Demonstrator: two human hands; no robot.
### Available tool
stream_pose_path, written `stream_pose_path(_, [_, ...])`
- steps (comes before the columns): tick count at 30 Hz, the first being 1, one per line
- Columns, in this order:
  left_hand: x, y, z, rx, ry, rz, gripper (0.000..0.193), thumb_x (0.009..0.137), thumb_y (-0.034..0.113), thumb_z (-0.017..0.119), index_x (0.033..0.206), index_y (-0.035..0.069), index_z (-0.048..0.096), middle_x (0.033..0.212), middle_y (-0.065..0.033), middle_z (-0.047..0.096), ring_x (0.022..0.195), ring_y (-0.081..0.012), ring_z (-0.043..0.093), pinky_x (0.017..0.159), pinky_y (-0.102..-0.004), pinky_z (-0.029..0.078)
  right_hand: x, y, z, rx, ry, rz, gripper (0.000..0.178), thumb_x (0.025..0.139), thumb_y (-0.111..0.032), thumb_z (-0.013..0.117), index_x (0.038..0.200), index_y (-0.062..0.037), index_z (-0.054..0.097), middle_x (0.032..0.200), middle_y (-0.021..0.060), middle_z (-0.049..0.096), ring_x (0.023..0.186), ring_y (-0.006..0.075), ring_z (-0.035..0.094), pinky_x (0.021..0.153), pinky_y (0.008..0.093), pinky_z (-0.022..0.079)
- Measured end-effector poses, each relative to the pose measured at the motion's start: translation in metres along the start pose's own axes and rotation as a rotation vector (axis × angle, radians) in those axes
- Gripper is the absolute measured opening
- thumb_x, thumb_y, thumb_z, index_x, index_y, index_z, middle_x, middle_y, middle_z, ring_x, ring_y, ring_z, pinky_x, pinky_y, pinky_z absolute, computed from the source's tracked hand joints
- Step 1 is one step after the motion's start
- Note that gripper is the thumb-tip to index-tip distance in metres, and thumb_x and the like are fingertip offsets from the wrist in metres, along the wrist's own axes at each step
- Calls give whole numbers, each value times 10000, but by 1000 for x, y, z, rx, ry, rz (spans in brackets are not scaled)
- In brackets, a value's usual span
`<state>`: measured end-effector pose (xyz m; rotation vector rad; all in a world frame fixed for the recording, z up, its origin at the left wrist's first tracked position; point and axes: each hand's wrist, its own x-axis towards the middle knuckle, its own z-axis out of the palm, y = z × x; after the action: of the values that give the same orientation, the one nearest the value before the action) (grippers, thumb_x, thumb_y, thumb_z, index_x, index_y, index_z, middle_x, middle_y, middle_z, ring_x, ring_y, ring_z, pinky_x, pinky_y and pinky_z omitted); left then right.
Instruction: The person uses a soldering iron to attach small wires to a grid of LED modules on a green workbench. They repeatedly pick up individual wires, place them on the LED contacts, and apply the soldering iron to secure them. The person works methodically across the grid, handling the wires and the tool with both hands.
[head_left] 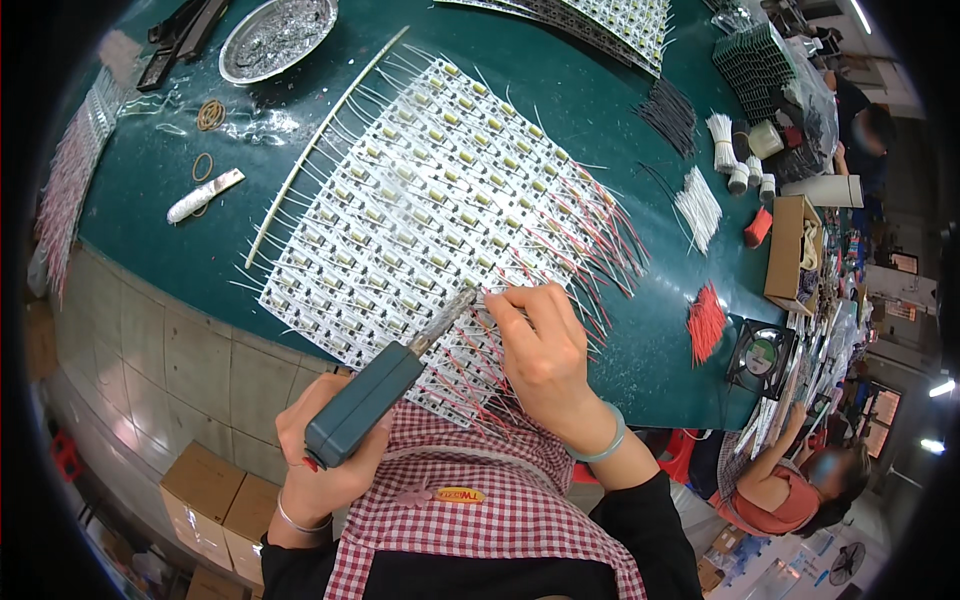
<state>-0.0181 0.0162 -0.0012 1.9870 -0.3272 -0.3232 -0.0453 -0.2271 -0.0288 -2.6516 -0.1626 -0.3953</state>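
Note:
A panel of white circuit boards (395, 200) with rows of small yellowish parts lies on the green table. White wires stick out along its upper left edge, and red wires (600, 225) fan out at its right side. My left hand (340, 482) is wrapped round a dark green soldering gun (362, 405). Its metal tip touches or hovers just over the panel near the lower middle. Close beside that tip, my right hand (545, 350) is closed in a pinch, its fingertips at the board by the red wires. A thin wire seems to be between them, mostly hidden.
Bundles of red (707, 325), white (698, 210) and black wires (668, 115) lie to the right, near a small fan (762, 355) and a cardboard box (793, 250). A metal bowl (278, 40) and a white-wrapped stick (205, 195) sit at left. Co-workers (790, 480) are at right.

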Motion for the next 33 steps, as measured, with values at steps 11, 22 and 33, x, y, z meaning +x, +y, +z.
stream_pose_path(11, [-2, -2, -3, -37, 34, 5, 182, 729, 7, 762, 891, -43, 697, 806, -126, 654, 634, -214, 624, 582, -295, 482, 1, -1, -1, -21, -11, -15, 321, 724, 41, 652, 1045, 58, 660, 956, 127, 602, 837, 277, 573, 670, 357, 509])
stream_pose_path(22, [-2, -1, -7, -117, 52, -11, 213, 744, 6, 753, 943, -52, 704, 863, -126, 678, 692, -188, 650, 619, -279, 499, 0, 0, 3, 16, 25, -4, 311, 713, 53, 674, 1024, 54, 666, 949, 133, 601, 829, 289, 574, 703, 380, 509])
stream_pose_path(33, [-7, 0, -10, -140, 59, -73, 233, 738, -21, 750, 961, -65, 699, 900, -136, 692, 734, -191, 660, 653, -284, 513, -7, -13, -4, 49, 115, -14, 333, 683, 85, 686, 1012, 29, 690, 887, 97, 620, 747, 250, 578, 614, 351, 489])
